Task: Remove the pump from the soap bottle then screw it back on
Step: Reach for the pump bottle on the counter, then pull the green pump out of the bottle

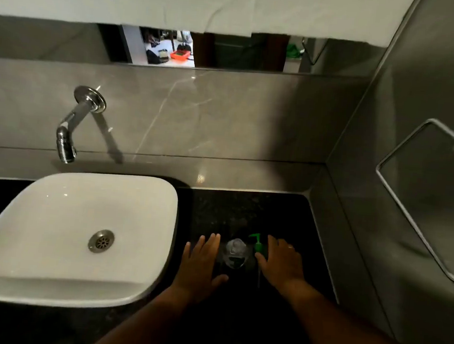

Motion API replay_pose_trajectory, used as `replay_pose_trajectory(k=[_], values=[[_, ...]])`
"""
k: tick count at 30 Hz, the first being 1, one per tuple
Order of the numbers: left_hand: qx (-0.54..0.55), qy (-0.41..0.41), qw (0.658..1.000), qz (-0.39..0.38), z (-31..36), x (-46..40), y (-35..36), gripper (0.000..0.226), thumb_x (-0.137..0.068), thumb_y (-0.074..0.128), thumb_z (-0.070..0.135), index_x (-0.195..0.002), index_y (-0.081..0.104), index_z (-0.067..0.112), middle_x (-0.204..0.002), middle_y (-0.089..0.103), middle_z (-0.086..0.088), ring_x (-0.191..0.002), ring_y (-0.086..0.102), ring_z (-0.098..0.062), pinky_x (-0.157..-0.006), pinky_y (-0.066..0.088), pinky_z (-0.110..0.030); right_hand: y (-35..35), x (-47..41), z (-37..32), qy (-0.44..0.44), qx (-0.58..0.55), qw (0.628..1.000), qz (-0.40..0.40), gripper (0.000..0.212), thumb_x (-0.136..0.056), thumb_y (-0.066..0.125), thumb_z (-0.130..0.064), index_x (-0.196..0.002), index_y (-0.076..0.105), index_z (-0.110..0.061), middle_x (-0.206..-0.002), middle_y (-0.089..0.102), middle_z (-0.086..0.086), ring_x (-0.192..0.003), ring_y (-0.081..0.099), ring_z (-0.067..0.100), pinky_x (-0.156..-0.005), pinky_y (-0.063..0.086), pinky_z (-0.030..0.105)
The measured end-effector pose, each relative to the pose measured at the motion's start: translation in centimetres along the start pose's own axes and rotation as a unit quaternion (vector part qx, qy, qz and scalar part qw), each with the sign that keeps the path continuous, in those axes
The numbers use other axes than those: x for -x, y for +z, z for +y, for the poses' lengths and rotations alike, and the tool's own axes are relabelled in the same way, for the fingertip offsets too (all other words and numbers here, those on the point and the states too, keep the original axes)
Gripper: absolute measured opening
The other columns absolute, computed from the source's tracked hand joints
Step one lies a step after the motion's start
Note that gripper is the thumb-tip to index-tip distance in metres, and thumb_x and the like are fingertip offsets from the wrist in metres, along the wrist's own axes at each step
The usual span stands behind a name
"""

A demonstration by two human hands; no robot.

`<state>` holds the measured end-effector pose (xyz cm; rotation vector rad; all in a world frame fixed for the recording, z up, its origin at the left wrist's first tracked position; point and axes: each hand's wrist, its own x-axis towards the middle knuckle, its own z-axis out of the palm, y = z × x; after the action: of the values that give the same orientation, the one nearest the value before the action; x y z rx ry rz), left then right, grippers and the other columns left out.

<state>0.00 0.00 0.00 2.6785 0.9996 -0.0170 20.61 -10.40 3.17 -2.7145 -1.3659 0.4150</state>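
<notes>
Pump [258, 246] lies off bottle [235, 253]; right hand [284, 262] touching, left hand [201, 260] open.

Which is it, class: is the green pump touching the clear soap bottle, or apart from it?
Apart. The head view shows the green pump beside the clear soap bottle, off its neck, with dark countertop between them.
</notes>
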Motion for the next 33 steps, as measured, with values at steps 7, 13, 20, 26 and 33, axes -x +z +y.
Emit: replay_pose_trajectory(k=[7,13,20,26,33], values=[[0.165,-0.016,0.986,0.022,1.8,-3.6,-1.3,0.074,-0.077,0.054,0.066,-0.140,0.036,0.032,-0.154,0.030,0.001,-0.144,0.011,-0.027,-0.112,0.002,-0.052,1.5,-1.7,-0.1,0.038,-0.133,0.989,-0.056,0.043,-0.085,0.058,-0.044,-0.119,0.053,-0.018,-0.119,0.061,0.012,-0.110,0.058,0.033,-0.088,0.048,0.039],[0.176,-0.012,0.984,-0.010,0.7,-4.6,-1.5,0.060,-0.079,0.053,0.065,-0.129,0.046,0.033,-0.140,0.046,0.006,-0.144,0.013,-0.026,-0.111,-0.006,-0.054,2.3,-3.7,-1.3,0.053,-0.154,0.983,-0.081,0.038,-0.081,0.063,-0.044,-0.106,0.057,-0.016,-0.111,0.066,0.011,-0.103,0.062,0.032,-0.083,0.049,0.035],[0.192,-0.031,0.980,-0.027,-0.1,-4.4,-2.1,0.063,-0.077,0.047,0.072,-0.125,0.048,0.031,-0.139,0.045,0.004,-0.144,0.011,-0.023,-0.110,-0.012,-0.054,3.4,-5.3,-1.2,0.081,-0.157,0.980,-0.086,0.030,-0.080,0.062,-0.037,-0.102,0.061,-0.017,-0.106,0.067,0.010,-0.098,0.062,0.030,-0.087,0.052,0.041],[0.201,-0.022,0.979,-0.038,-0.7,-4.6,-2.0,0.062,-0.078,0.046,0.071,-0.127,0.047,0.031,-0.141,0.042,0.004,-0.144,0.007,-0.020,-0.106,-0.020,-0.048,-0.8,-7.7,-2.0,0.081,-0.343,0.936,0.008,0.013,-0.076,0.068,-0.030,-0.078,0.063,-0.018,-0.077,0.067,0.004,-0.072,0.064,0.022,-0.066,0.054,0.034],[0.192,-0.022,0.981,-0.023,-1.1,-4.9,-1.6,0.069,-0.075,0.038,0.080,-0.127,0.048,0.037,-0.144,0.039,0.006,-0.144,0.006,-0.017,-0.103,-0.024,-0.045,-9.5,-9.3,-4.8,-0.059,-0.528,0.833,0.156,0.009,-0.076,0.066,-0.028,-0.076,0.064,-0.037,-0.074,0.068,-0.013,-0.067,0.064,-0.005,-0.056,0.045,0.005]])
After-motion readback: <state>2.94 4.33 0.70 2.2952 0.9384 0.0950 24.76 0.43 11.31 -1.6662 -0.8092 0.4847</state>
